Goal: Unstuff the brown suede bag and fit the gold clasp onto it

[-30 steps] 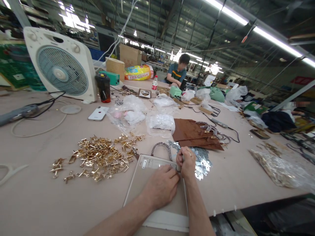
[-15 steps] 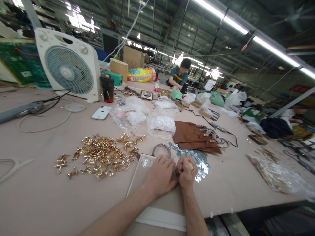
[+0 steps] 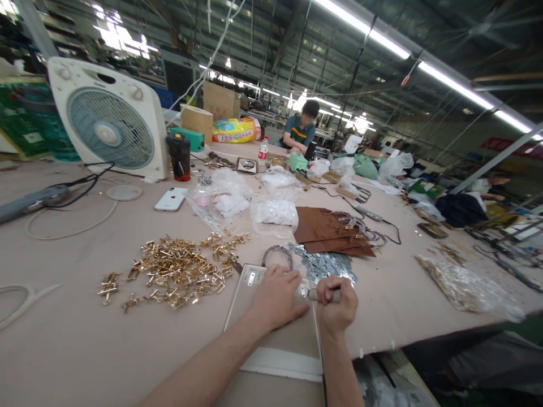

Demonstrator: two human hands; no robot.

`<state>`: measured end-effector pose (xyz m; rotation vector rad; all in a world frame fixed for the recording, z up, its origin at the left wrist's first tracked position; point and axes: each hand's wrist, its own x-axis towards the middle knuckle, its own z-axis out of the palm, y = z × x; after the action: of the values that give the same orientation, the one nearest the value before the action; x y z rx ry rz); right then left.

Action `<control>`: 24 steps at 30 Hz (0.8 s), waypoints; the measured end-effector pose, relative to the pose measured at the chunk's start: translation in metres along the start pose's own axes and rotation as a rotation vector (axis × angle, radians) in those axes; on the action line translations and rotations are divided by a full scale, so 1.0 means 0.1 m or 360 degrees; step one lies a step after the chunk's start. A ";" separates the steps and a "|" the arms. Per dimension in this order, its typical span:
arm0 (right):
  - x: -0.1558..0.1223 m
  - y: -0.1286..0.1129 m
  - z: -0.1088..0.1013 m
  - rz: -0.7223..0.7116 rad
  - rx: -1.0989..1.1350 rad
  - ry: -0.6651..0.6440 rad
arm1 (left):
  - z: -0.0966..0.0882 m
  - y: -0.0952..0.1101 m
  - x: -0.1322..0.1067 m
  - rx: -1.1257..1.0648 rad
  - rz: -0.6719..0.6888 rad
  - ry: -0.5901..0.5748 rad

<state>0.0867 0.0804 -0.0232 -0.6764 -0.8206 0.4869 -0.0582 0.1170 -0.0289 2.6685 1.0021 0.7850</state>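
The small grey-handled tool [image 3: 324, 294] is now tipped sideways, fisted in the right hand [image 3: 337, 308], over the flat white tray [image 3: 275, 362]; the left hand [image 3: 275, 297] is pressed flat, holding nothing, so work's likely shifted along.

Beige tray [image 3: 271, 350] on a pinkish-tan table [image 3: 63, 339], with a heap of gold metal clips [image 3: 173, 271] to the tray's left and silver pieces [image 3: 326, 264] beyond its far right corner. Behind the silver pieces lie brown leather sheets [image 3: 322, 229]; farther back from the tray are a white phone [image 3: 170, 199], a black-and-red cup [image 3: 179, 156] and a white fan [image 3: 109, 120] with a pale blue grille. At the table's far end are a green box [image 3: 193, 138] and a yellow printed sack [image 3: 235, 130].
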 end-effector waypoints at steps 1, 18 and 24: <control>-0.02 0.02 0.02 -0.0002 -0.0009 -0.0011 | 0.00 0.00 0.00 0.0001 -0.0002 -0.0001; 0.00 0.37 0.13 0.0030 -0.0516 -0.0243 | -0.05 -0.02 0.01 -0.0095 -0.0089 -0.0058; 0.13 0.23 0.26 0.0214 -0.0458 -0.0193 | -0.08 0.00 -0.02 -0.0056 -0.0088 -0.0055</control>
<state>0.0710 0.1135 -0.0205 -0.9795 -0.9740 0.5400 -0.0640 0.1154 -0.0233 2.6036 1.0394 0.7356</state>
